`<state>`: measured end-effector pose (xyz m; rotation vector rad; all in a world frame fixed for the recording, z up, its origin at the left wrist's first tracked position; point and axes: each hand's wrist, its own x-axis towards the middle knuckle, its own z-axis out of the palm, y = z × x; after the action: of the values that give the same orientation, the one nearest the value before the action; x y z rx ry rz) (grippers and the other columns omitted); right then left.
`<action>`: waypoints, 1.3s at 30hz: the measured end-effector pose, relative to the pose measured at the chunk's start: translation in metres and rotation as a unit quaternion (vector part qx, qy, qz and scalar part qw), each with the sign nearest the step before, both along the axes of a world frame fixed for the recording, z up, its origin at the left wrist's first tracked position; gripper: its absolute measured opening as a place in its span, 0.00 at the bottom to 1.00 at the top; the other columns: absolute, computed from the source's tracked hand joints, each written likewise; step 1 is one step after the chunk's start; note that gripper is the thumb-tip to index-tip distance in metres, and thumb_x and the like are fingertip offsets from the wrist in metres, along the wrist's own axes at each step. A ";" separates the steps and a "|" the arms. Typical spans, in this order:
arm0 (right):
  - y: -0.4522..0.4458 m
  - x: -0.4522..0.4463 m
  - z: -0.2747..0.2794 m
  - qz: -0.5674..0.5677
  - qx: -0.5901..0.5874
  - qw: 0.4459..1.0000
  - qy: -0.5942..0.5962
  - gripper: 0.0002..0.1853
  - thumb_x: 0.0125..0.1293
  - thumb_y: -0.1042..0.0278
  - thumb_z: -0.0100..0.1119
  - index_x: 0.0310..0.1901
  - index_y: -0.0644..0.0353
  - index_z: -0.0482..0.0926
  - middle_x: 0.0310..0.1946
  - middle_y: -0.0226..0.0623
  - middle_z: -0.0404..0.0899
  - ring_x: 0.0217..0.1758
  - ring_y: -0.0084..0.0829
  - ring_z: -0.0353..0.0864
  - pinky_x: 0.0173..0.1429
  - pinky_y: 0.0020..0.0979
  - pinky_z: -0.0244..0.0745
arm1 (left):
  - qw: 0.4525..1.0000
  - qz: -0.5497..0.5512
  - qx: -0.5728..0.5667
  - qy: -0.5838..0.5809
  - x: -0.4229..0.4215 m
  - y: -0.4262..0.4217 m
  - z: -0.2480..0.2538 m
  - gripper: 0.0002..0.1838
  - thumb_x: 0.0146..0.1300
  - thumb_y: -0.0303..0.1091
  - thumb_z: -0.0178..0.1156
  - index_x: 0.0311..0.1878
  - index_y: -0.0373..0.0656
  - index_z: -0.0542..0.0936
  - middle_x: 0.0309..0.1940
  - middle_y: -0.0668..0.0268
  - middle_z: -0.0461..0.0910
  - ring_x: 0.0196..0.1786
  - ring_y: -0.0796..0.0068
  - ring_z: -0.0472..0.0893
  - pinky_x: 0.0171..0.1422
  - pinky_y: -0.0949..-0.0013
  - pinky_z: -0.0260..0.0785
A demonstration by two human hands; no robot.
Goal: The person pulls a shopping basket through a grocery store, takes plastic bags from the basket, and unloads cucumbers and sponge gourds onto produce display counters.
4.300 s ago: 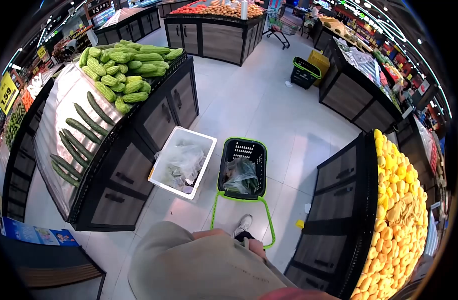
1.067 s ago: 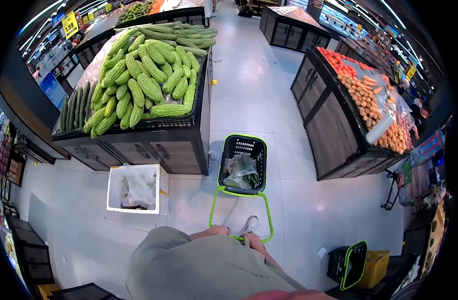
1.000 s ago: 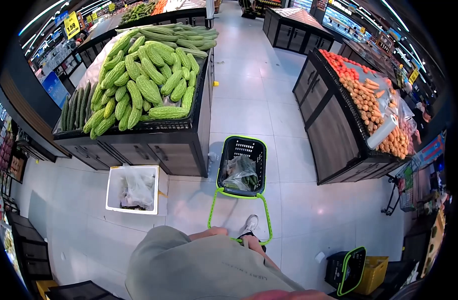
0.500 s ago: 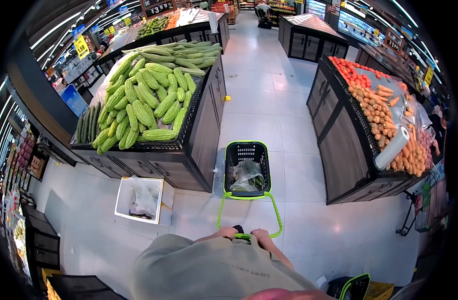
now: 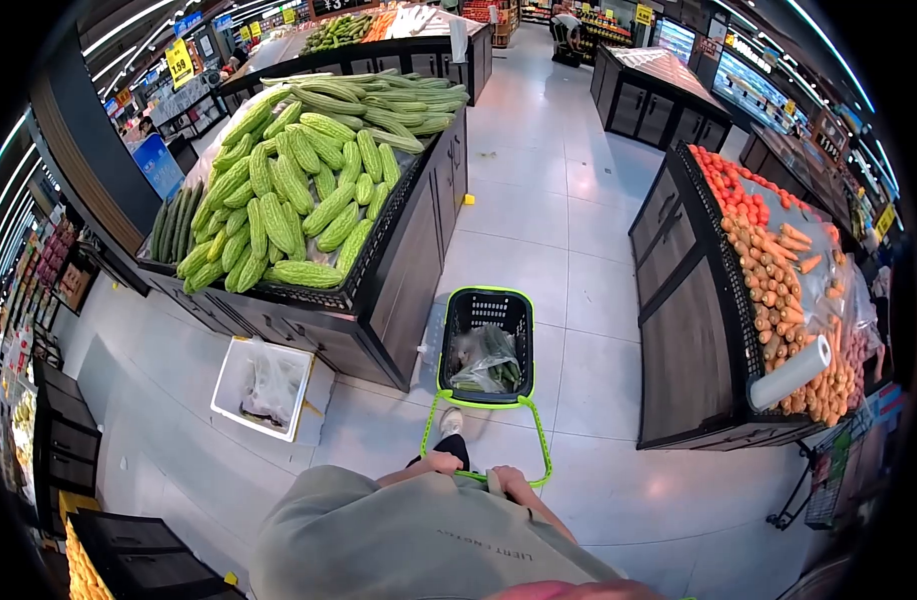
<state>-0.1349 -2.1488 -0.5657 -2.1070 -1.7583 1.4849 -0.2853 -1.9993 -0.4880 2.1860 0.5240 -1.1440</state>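
Note:
A black shopping basket [image 5: 527,345] with a light-green rim sits on the floor in front of me, holding clear plastic bags [image 5: 487,360] with green produce inside. Its green pull handle [image 5: 545,440] is tilted back to my waist. My left hand [image 5: 442,462] is closed at the left part of the handle's crossbar, fingers partly hidden. Close beside it, my right hand [image 5: 507,479] is wrapped around the same bar. One shoe [image 5: 452,422] of mine shows just behind the basket.
To the left, a stand [image 5: 399,325] bears bitter melons [image 5: 289,190] and cucumbers. A white foam box [image 5: 304,385] lies beside its base. On the right, another stand [image 5: 679,350] holds carrots [image 5: 764,270], tomatoes [image 5: 724,185] and a plastic bag roll [image 5: 791,373]. Tiled floor [image 5: 524,200] runs between them.
The basket is slightly nearer, and my foot has come into view behind it. The view has turned a little, shifting the right stand and foam box. Both hands stay at the handle.

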 end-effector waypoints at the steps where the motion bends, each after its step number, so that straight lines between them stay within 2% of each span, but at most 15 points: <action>1: 0.004 0.005 0.001 0.013 -0.003 1.000 0.017 0.18 0.55 0.55 0.47 0.41 0.56 0.78 0.42 0.46 0.78 0.46 0.44 0.77 0.47 0.40 0.73 | 1.000 -0.009 -0.002 0.021 0.007 0.005 0.003 0.21 0.49 0.39 0.55 0.50 0.52 0.76 0.46 0.63 0.78 0.49 0.62 0.77 0.49 0.59 0.70; 5: 0.029 0.020 -0.001 -0.037 0.000 0.997 0.063 0.14 0.53 0.62 0.47 0.36 0.58 0.79 0.38 0.51 0.78 0.44 0.47 0.77 0.47 0.40 0.72 | 1.000 0.003 0.002 -0.018 0.011 0.028 -0.011 0.22 0.49 0.40 0.54 0.51 0.53 0.76 0.46 0.62 0.78 0.49 0.62 0.77 0.50 0.59 0.70; 7: 0.037 0.025 -0.006 -0.041 0.037 0.994 0.097 0.14 0.54 0.62 0.47 0.34 0.59 0.79 0.39 0.51 0.78 0.46 0.46 0.77 0.47 0.40 0.72 | 0.994 -0.002 -0.063 0.086 0.021 0.047 -0.022 0.21 0.54 0.45 0.53 0.51 0.52 0.76 0.48 0.61 0.77 0.52 0.62 0.75 0.54 0.59 0.68; 8: 0.031 0.032 -0.030 -0.067 0.149 0.943 0.288 0.13 0.54 0.62 0.47 0.33 0.59 0.79 0.38 0.49 0.78 0.46 0.45 0.77 0.47 0.40 0.72 | 0.994 -0.009 -0.063 0.087 0.022 0.058 -0.024 0.21 0.54 0.45 0.53 0.51 0.52 0.76 0.48 0.61 0.77 0.52 0.62 0.75 0.54 0.59 0.68; 9: 0.029 0.039 -0.067 -0.084 0.263 0.845 0.458 0.13 0.55 0.61 0.47 0.32 0.59 0.79 0.38 0.48 0.79 0.47 0.45 0.77 0.47 0.40 0.71 | 0.996 0.001 -0.053 0.077 0.021 0.068 -0.027 0.20 0.54 0.45 0.53 0.50 0.52 0.76 0.48 0.61 0.77 0.52 0.62 0.75 0.55 0.59 0.68; 10: 0.034 0.036 -0.104 -0.086 0.273 0.846 0.450 0.13 0.55 0.61 0.47 0.32 0.59 0.79 0.38 0.48 0.79 0.47 0.45 0.77 0.47 0.40 0.71 | 0.997 0.010 -0.043 0.065 0.021 0.079 -0.028 0.20 0.54 0.46 0.53 0.50 0.51 0.76 0.48 0.61 0.77 0.52 0.62 0.75 0.55 0.59 0.67; 12: 0.055 0.035 -0.159 -0.048 0.189 0.922 0.335 0.14 0.55 0.59 0.48 0.35 0.57 0.80 0.40 0.44 0.79 0.48 0.43 0.77 0.50 0.40 0.71 | 0.998 0.031 -0.029 0.040 0.022 0.097 -0.026 0.20 0.55 0.46 0.52 0.49 0.50 0.77 0.48 0.61 0.76 0.52 0.61 0.75 0.55 0.59 0.67; 15: 0.129 0.052 0.005 -0.038 -0.061 0.986 0.149 0.15 0.55 0.57 0.49 0.40 0.52 0.81 0.44 0.42 0.78 0.50 0.42 0.76 0.52 0.39 0.70 | 0.998 0.053 -0.026 0.018 0.029 0.129 -0.013 0.20 0.56 0.46 0.52 0.49 0.50 0.77 0.49 0.61 0.76 0.52 0.61 0.75 0.56 0.59 0.67; 18: 0.181 0.046 0.024 0.000 -0.152 0.987 0.047 0.19 0.54 0.53 0.50 0.41 0.56 0.80 0.44 0.43 0.78 0.51 0.44 0.75 0.52 0.40 0.69 | 0.996 0.079 -0.034 -0.006 0.027 0.165 -0.006 0.24 0.53 0.48 0.54 0.52 0.51 0.76 0.48 0.59 0.77 0.51 0.58 0.76 0.56 0.58 0.66; 23: 0.230 0.063 0.033 0.021 -0.146 0.989 -0.030 0.20 0.58 0.53 0.46 0.51 0.47 0.75 0.48 0.42 0.76 0.53 0.44 0.74 0.55 0.45 0.68 | 0.999 0.019 -0.007 -0.049 0.046 0.207 -0.029 0.23 0.52 0.48 0.55 0.51 0.49 0.76 0.46 0.55 0.77 0.49 0.56 0.76 0.53 0.57 0.67; 29: 0.268 0.093 0.043 0.003 -0.158 0.987 -0.011 0.22 0.56 0.56 0.50 0.54 0.43 0.73 0.50 0.42 0.75 0.55 0.40 0.74 0.55 0.41 0.69 | 0.996 0.078 -0.036 -0.027 0.084 0.247 0.004 0.23 0.50 0.47 0.57 0.50 0.48 0.77 0.47 0.55 0.77 0.50 0.56 0.76 0.53 0.59 0.68; 32: 0.283 0.114 0.021 -0.006 -0.172 0.984 0.039 0.23 0.54 0.55 0.52 0.54 0.43 0.74 0.50 0.44 0.75 0.54 0.42 0.74 0.55 0.40 0.69 | 0.994 0.078 -0.072 0.036 0.100 0.268 -0.021 0.24 0.50 0.46 0.57 0.51 0.48 0.77 0.48 0.56 0.76 0.51 0.57 0.76 0.54 0.59 0.67; 35: 0.309 0.144 0.015 0.015 -0.061 0.993 0.095 0.19 0.56 0.55 0.51 0.45 0.56 0.77 0.41 0.50 0.78 0.46 0.47 0.77 0.47 0.42 0.72 | 0.993 0.082 -0.078 0.044 0.126 0.289 -0.028 0.23 0.50 0.45 0.57 0.50 0.49 0.77 0.48 0.56 0.76 0.51 0.57 0.76 0.54 0.59 0.67; 38: 0.343 0.183 -0.011 0.042 -0.058 0.994 0.079 0.19 0.53 0.54 0.53 0.41 0.58 0.78 0.40 0.49 0.78 0.45 0.47 0.77 0.45 0.41 0.73 | 0.993 0.088 -0.065 0.049 0.163 0.318 -0.021 0.22 0.51 0.45 0.57 0.50 0.49 0.77 0.47 0.56 0.77 0.51 0.57 0.76 0.53 0.58 0.68; 39: 0.350 0.211 0.013 0.046 0.008 0.985 0.165 0.19 0.51 0.55 0.57 0.40 0.60 0.78 0.39 0.49 0.79 0.45 0.46 0.78 0.44 0.39 0.73 | 0.992 0.095 -0.060 0.051 0.178 0.328 -0.020 0.22 0.51 0.45 0.57 0.50 0.50 0.77 0.47 0.56 0.77 0.51 0.57 0.76 0.53 0.58 0.68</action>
<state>0.0760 -1.7987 -0.5527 -1.6702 -1.7533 1.7152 -0.1069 -1.6714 -0.5075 1.9387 0.6742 -1.1580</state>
